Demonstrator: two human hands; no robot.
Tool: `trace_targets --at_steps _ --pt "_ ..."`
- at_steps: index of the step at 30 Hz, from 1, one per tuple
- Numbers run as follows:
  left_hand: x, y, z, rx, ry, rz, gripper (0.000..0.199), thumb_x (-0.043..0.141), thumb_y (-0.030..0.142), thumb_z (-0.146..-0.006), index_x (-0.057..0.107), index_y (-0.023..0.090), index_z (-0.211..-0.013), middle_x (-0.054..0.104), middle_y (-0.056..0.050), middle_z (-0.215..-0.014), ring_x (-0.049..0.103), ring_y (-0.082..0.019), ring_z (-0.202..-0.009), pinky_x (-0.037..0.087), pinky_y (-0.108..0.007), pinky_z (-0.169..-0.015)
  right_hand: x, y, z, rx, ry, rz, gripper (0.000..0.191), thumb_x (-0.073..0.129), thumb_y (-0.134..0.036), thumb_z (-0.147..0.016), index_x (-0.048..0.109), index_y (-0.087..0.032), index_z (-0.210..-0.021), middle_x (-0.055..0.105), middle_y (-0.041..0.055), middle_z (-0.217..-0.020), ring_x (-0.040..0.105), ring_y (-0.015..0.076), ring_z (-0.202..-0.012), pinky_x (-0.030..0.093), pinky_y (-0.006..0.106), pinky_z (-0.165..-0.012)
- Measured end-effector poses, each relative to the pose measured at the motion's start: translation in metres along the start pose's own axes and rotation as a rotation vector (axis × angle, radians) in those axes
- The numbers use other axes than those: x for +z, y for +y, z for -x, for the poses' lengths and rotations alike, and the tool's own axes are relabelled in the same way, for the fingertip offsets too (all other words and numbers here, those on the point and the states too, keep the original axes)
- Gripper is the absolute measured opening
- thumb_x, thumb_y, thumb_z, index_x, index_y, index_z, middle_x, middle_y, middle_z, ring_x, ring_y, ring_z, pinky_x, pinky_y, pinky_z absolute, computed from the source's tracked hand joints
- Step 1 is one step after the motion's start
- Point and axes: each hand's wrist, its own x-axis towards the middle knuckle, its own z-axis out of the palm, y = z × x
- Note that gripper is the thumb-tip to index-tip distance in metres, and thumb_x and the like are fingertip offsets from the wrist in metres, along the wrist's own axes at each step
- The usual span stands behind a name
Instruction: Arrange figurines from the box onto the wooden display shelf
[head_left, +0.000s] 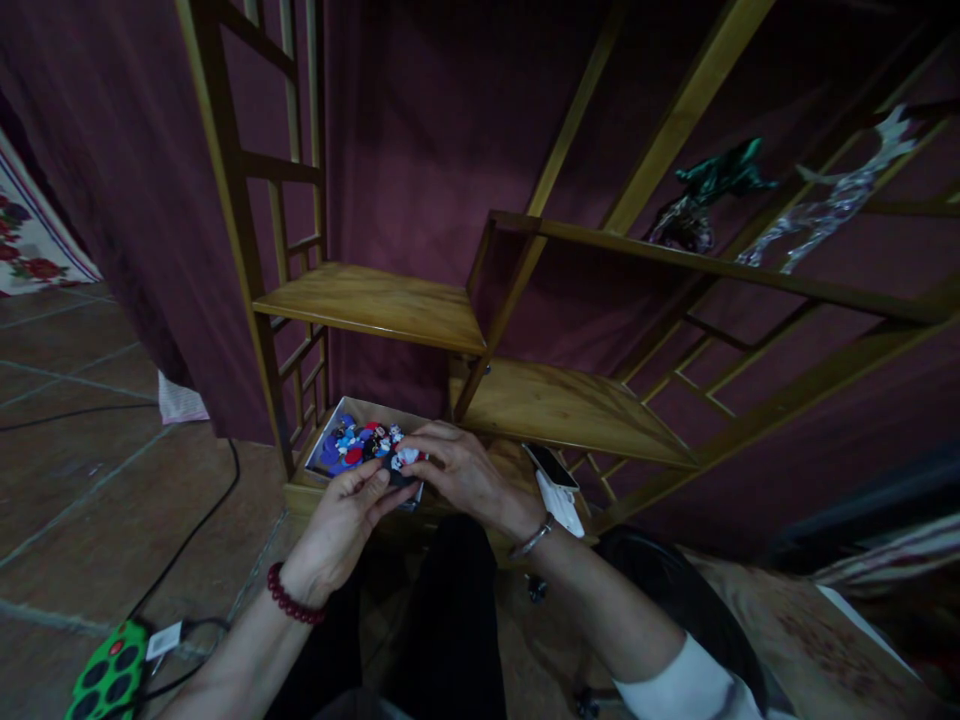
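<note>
Both hands meet at the near right corner of a shallow white box on the lowest shelf. My left hand is closed, thumb on top, around the dark base of a small white figurine with a bit of red on it. My right hand has its fingertips closed on the figurine's upper part. Inside the box lie several small figurines in blue, purple, red and black, jumbled together. My fingers hide part of the held figurine and the box's right side.
A wooden shelf unit surrounds the box, with a board above it. Right of my hands lies a phone beside a white item. A glassy deer and a green ornament stand higher up. A green power strip with cables lies lower left.
</note>
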Motion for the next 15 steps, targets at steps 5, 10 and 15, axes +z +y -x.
trace_targets --at_steps 5,10,15 --pt "0.0 0.0 0.002 -0.01 0.029 0.001 0.012 0.072 0.017 -0.061 0.068 0.01 -0.07 0.067 -0.005 -0.08 0.061 -0.017 -0.082 0.045 -0.041 -0.09 0.003 0.001 0.001 -0.037 -0.039 0.014 0.018 0.05 -0.03 -0.083 0.063 -0.02 -0.09 0.063 0.0032 -0.087 0.057 0.0137 -0.082 0.046 0.026 -0.074" --pt "-0.001 -0.007 0.003 -0.05 0.061 0.02 0.012 0.073 0.016 -0.059 0.068 0.01 -0.069 0.066 -0.004 -0.077 0.061 -0.017 -0.079 0.046 -0.043 -0.088 0.007 0.004 0.008 -0.04 -0.105 0.042 0.02 0.047 -0.029 -0.085 0.062 -0.019 -0.094 0.063 0.0041 -0.087 0.055 0.0144 -0.082 0.046 0.027 -0.074" --pt "0.0 -0.012 0.007 -0.086 0.073 0.019 0.01 0.072 0.015 -0.059 0.066 0.009 -0.065 0.065 -0.004 -0.075 0.06 -0.017 -0.078 0.045 -0.044 -0.088 0.006 0.007 0.015 -0.083 -0.135 0.034 0.022 0.044 -0.031 -0.086 0.062 -0.019 -0.094 0.063 0.0044 -0.089 0.055 0.0145 -0.085 0.045 0.027 -0.077"
